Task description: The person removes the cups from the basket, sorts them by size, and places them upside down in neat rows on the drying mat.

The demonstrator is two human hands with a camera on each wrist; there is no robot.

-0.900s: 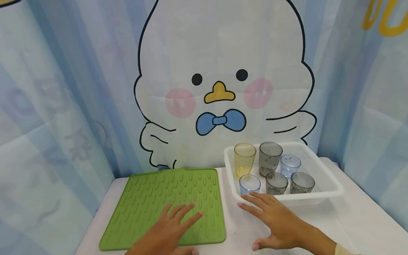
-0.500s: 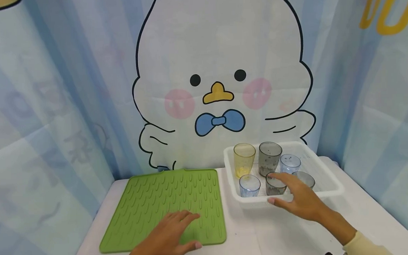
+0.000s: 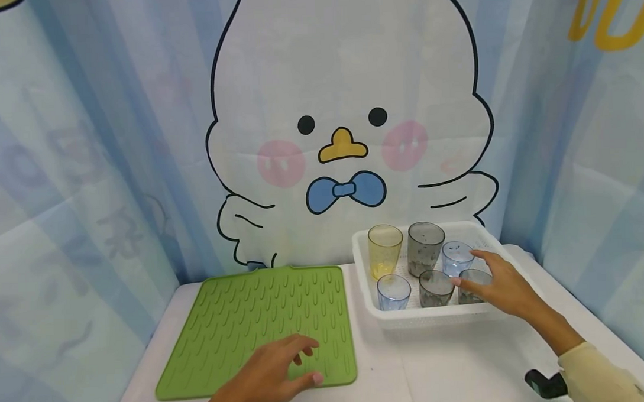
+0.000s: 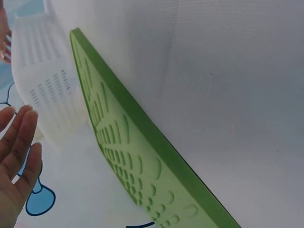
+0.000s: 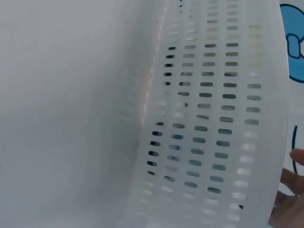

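Note:
In the head view my left hand (image 3: 274,371) hovers over the front right part of the green mat (image 3: 262,321), holding nothing, its fingers loosely bent. My right hand (image 3: 503,283) is above the right side of the white basket (image 3: 359,270), thumb and fingers spread near the small blue glass (image 3: 456,258) at the back and partly over a small grey glass (image 3: 471,284). Whether it touches either glass I cannot tell. The right wrist view has the basket's slotted wall (image 5: 213,104), with part of the hand (image 5: 289,199) past the rim.
Also in the basket stand a tall yellow glass (image 3: 385,252), a tall grey glass (image 3: 425,247), a blue glass (image 3: 393,293) and a grey glass (image 3: 436,289). A printed curtain (image 3: 344,64) hangs behind the white table (image 3: 381,364). Something black (image 3: 545,384) is by the right sleeve.
My right hand has moved right and farther back, from the basket's front edge to over its right side. My left hand has stayed over the mat, its fingers now more bent.

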